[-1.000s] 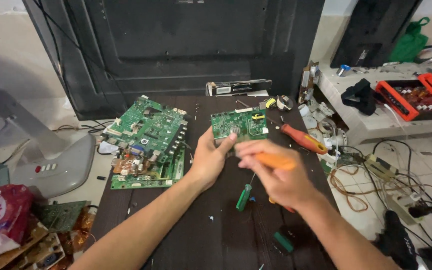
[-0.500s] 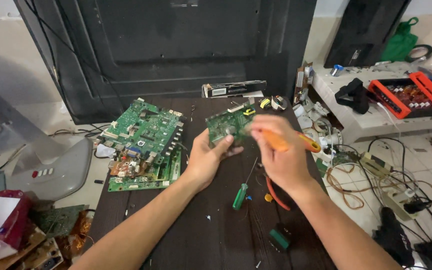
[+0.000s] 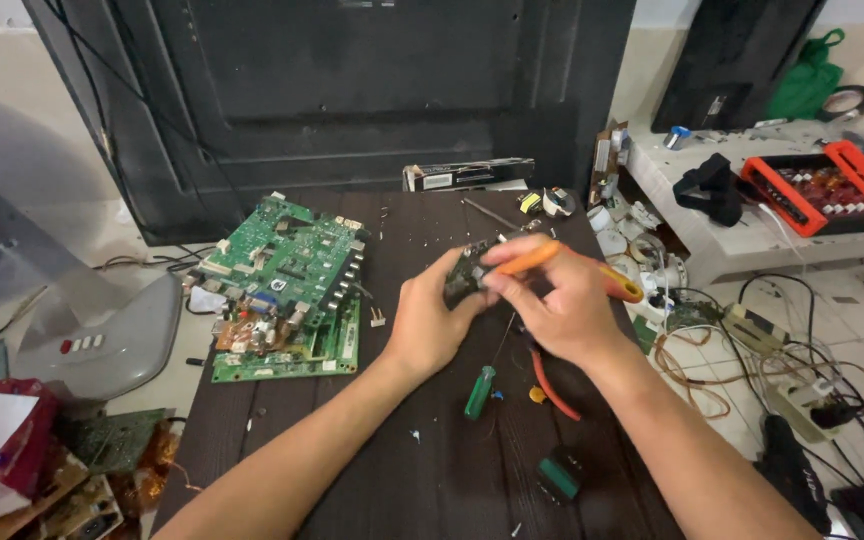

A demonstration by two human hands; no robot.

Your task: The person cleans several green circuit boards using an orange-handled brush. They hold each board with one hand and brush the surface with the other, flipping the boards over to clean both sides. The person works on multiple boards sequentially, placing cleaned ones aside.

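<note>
My left hand grips a small green circuit board, lifted and tilted on edge above the dark wooden table. My right hand holds an orange-handled tool against that board; its tip is hidden behind my fingers. Just below my hands a green-handled screwdriver lies on the table, beside a red-handled tool.
A stack of larger green circuit boards lies at the table's left. A big black flat panel leans behind. A small green part sits near the front. Cables and a red tool case crowd the right side.
My left hand has raised the small board off the table and turned it on edge. My right hand with the orange tool followed, closing in on it.
</note>
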